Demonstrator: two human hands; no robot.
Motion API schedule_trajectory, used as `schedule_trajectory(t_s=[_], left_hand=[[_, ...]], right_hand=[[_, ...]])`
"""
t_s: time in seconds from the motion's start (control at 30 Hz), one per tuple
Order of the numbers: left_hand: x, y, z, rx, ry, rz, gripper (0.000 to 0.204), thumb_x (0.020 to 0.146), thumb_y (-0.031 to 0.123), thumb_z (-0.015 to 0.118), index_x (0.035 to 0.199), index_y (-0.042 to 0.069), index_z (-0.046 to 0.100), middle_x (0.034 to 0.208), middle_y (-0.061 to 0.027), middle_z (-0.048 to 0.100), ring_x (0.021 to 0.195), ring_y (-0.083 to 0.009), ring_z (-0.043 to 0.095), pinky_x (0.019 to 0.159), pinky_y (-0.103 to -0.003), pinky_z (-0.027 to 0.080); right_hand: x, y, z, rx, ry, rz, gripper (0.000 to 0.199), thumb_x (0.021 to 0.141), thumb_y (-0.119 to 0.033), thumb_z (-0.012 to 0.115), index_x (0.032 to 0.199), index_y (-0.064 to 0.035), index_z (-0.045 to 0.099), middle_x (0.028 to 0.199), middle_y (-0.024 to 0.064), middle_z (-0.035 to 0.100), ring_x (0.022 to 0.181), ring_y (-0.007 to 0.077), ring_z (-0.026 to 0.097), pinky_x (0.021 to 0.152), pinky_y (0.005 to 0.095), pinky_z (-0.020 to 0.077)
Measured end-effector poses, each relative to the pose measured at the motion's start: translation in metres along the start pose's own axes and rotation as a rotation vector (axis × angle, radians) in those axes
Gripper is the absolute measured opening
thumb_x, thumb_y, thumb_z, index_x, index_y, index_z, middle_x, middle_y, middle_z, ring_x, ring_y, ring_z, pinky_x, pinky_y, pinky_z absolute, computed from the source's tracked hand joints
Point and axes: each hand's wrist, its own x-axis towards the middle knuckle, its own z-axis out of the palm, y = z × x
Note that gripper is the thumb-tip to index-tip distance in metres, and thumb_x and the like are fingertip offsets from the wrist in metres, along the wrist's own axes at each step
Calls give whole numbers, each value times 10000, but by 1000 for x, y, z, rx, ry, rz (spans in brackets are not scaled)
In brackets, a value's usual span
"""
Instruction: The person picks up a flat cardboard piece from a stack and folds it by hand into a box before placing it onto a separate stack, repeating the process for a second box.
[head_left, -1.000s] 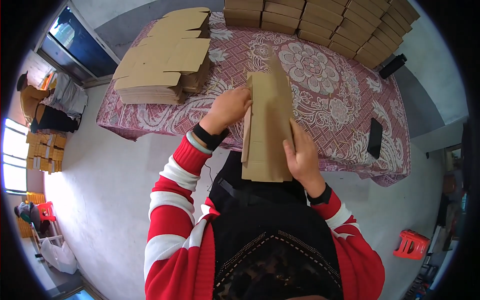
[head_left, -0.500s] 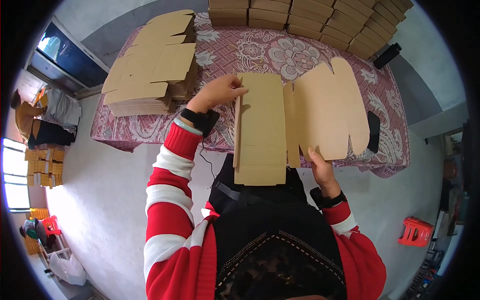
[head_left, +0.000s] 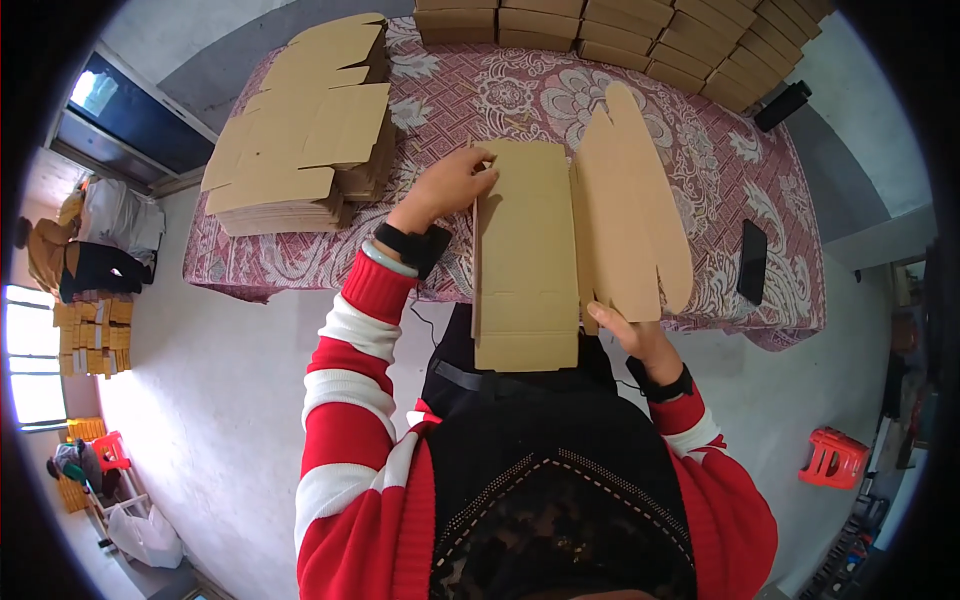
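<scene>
A brown cardboard box blank (head_left: 525, 240) lies partly folded on the near edge of the table, its front end jutting over the edge toward me. Its left side wall stands up, and my left hand (head_left: 457, 183) pinches that wall near the far corner. My right hand (head_left: 632, 333) grips the near edge of the large right-hand panel, thumb on top and the other fingers hidden beneath. That panel is tilted up from the base along its crease. To the left is a stack of flat cardboard blanks (head_left: 290, 140).
Folded cardboard boxes (head_left: 620, 30) are piled along the far side. A patterned red-and-white cloth (head_left: 500, 95) covers the table. On the right lie a black phone (head_left: 752, 262) and a black cylinder (head_left: 783, 106). A red stool (head_left: 834, 457) stands on the floor. Another person (head_left: 75, 245) is far left.
My right hand has moved slightly left, raising the right-hand panel so it leans more steeply toward the base. My left hand stays at the left wall's far corner.
</scene>
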Motion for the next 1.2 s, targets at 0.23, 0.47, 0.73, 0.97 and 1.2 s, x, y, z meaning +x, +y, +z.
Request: schedule_trajectory(t_s=[0.23, 0.47, 0.73, 0.97, 1.2], left_hand=[[3, -6, -6, -2, -223, -48, 320, 954, 244, 597, 1123, -19, 667, 891, -151, 698, 783, -276, 681, 739, -363, 533], [-14, -16, 15, 142, -87, 215, 314, 968, 308, 550, 1042, 52, 717, 985, -167, 688, 941, -381, 629, 819, -437, 512], [-28, -27, 20, 144, -73, 236, 299, 990, 311, 524, 1048, 89, 715, 1012, -165, 639, 994, -360, 597, 863, -436, 490], [-25, -24, 18, 166, -106, 209, 293, 990, 305, 525, 1023, 75, 704, 979, -164, 642, 979, -359, 596, 853, -444, 485], [-27, -19, 29, 159, 38, 257, 309, 990, 304, 520, 996, 36, 674, 937, -179, 638, 942, -376, 600, 821, -457, 489]], right_hand=[[8, 8, -20, 127, -95, 67, 548, 812, -240, 818, 1248, 20, 613, 1263, 133, 635, 1147, 289, 604, 991, 407, 461], [16, 65, -87, 17, -168, -103, 788, 606, -412, 942, 1236, -34, 656, 1263, 101, 652, 1201, 284, 582, 1027, 449, 444], [69, 39, -86, 850, -84, 6, 612, 958, -318, 596, 1485, -61, 419, 1517, 134, 448, 1344, 268, 488, 1093, 422, 412], [133, 24, -44, 1315, 2, 434, 576, 1054, -369, 433, 1533, -65, 333, 1473, 138, 479, 1304, 214, 516, 1074, 345, 422], [158, 98, 2, 1036, -207, 366, 642, 1025, -408, 498, 1511, -17, 349, 1323, 162, 592, 1202, 186, 577, 997, 302, 461]])
